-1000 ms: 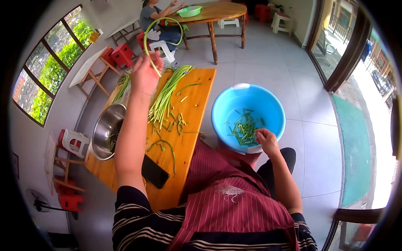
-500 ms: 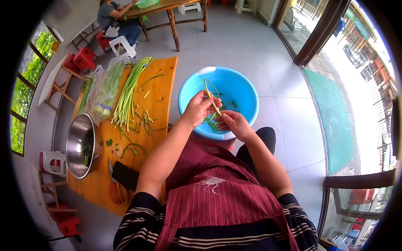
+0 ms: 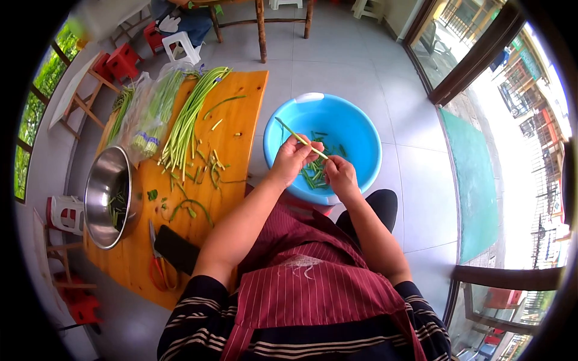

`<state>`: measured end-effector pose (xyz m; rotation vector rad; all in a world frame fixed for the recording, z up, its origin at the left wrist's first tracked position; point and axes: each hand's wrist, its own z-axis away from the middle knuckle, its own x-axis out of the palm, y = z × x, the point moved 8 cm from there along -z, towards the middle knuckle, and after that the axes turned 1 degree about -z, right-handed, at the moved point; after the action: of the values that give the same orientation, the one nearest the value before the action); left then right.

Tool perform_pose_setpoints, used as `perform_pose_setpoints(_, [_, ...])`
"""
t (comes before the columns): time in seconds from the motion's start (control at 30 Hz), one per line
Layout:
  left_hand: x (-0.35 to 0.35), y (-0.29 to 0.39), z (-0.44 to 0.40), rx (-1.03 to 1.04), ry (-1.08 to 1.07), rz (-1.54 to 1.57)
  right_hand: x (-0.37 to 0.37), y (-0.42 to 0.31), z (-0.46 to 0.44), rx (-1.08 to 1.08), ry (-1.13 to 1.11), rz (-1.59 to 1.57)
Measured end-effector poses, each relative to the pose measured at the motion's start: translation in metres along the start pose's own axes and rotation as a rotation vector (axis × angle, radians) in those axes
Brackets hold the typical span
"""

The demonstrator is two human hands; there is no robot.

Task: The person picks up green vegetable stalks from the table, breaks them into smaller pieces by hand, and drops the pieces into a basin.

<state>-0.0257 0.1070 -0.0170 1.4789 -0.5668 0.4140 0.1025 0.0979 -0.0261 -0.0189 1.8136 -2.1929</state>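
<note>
My left hand (image 3: 293, 160) pinches a long green stem, which looks like a garlic scape (image 3: 288, 127), with its thin end pointing up and left. The pale end of the same scape is gripped in the closed fingers of my right hand (image 3: 341, 177). Both hands are over the near part of a blue tub (image 3: 363, 135). Short cut green pieces (image 3: 310, 179) lie at the bottom of the tub. To my left, a loose bundle of scapes (image 3: 185, 123) rests on a wooden table (image 3: 232, 147).
Scraps (image 3: 192, 204) are scattered on the table, beside a steel bowl (image 3: 90, 201) holding green bits. Scissors (image 3: 158, 271) and a black phone (image 3: 176, 248) lie near my left arm. Bagged scapes (image 3: 147, 129) lie beyond. A seated person (image 3: 198, 27) is at the back.
The scape looked bent in a loop and now lies straighter, slanting down to the right. My right hand has closed on its lower end. The whole view has shifted slightly.
</note>
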Motion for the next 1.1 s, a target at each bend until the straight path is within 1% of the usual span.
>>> perform_pose_setpoints(0.03, [-0.003,-0.001,-0.001,-0.002,-0.006,0.102,-0.003,0.002,-0.003,-0.017,0.067,-0.099])
perform_pose_setpoints(0.07, [-0.010,0.002,-0.003,0.006,0.006,0.105,-0.001,0.005,-0.006,-0.018,0.053,-0.093])
perform_pose_setpoints(0.13, [-0.031,0.018,-0.009,0.099,0.117,0.263,-0.011,0.001,-0.009,-0.152,0.124,-0.368])
perform_pose_setpoints(0.2, [-0.039,0.021,-0.013,0.115,0.157,0.229,-0.004,-0.002,-0.014,-0.154,0.098,-0.363])
perform_pose_setpoints(0.27, [-0.031,0.001,-0.016,-0.060,0.122,0.075,0.014,-0.032,-0.007,-0.214,0.097,-0.176])
perform_pose_setpoints(0.3, [-0.027,-0.008,-0.017,-0.112,0.120,-0.009,0.029,-0.048,-0.004,-0.277,0.051,-0.126])
perform_pose_setpoints(0.33, [-0.027,-0.015,-0.017,-0.167,0.117,-0.091,0.049,-0.071,0.001,-0.480,-0.029,-0.002])
perform_pose_setpoints(0.37, [-0.025,-0.022,-0.016,-0.187,0.026,0.082,0.067,-0.092,0.008,-0.644,-0.060,0.138])
perform_pose_setpoints(0.4, [-0.027,-0.026,-0.015,-0.217,0.055,0.054,0.088,-0.115,0.018,-0.809,-0.084,0.275])
perform_pose_setpoints(0.47, [-0.032,-0.030,-0.014,-0.269,0.112,-0.046,0.134,-0.119,0.016,-0.865,-0.220,0.458])
perform_pose_setpoints(0.5, [-0.035,-0.032,-0.014,-0.291,0.139,-0.119,0.148,-0.123,0.012,-0.863,-0.222,0.457])
perform_pose_setpoints(0.57, [-0.036,-0.026,-0.012,-0.296,0.166,-0.125,0.177,-0.117,0.002,-0.647,-0.462,0.364])
perform_pose_setpoints(0.67, [-0.038,-0.024,-0.011,-0.309,0.169,-0.103,0.170,-0.129,0.004,-0.701,-0.388,0.305])
perform_pose_setpoints(0.73, [-0.037,-0.016,-0.011,-0.219,0.147,-0.061,0.140,-0.135,0.002,-0.813,-0.229,0.303])
perform_pose_setpoints(0.77, [-0.036,-0.014,-0.015,-0.111,0.054,0.012,0.119,-0.127,-0.004,-0.677,-0.168,0.224])
perform_pose_setpoints(0.8, [-0.036,-0.013,-0.020,-0.004,-0.041,0.088,0.091,-0.128,-0.004,-0.586,-0.065,0.086])
perform_pose_setpoints(0.87, [-0.028,-0.017,-0.018,-0.208,0.010,0.016,0.043,-0.100,-0.016,-0.387,0.090,-0.142])
perform_pose_setpoints(0.9, [-0.031,-0.022,-0.015,-0.245,0.030,0.004,0.023,-0.088,-0.020,-0.301,0.134,-0.192])
perform_pose_setpoints(0.93, [-0.028,-0.017,-0.013,-0.265,0.050,-0.077,0.007,-0.072,-0.024,-0.216,0.178,-0.245])
perform_pose_setpoints(0.97, [-0.026,-0.020,-0.013,-0.257,0.051,-0.082,-0.005,-0.060,-0.026,-0.218,0.195,-0.243])
perform_pose_setpoints(1.03, [-0.027,-0.024,-0.014,-0.251,0.043,-0.093,0.008,-0.018,-0.026,0.177,-0.066,-0.495])
perform_pose_setpoints(1.07, [-0.023,-0.026,-0.014,-0.247,-0.023,-0.130,0.003,-0.011,-0.024,0.175,-0.056,-0.501])
perform_pose_setpoints(1.1, [-0.016,-0.023,-0.013,-0.241,-0.086,-0.166,0.017,-0.008,-0.015,0.272,-0.197,-0.537])
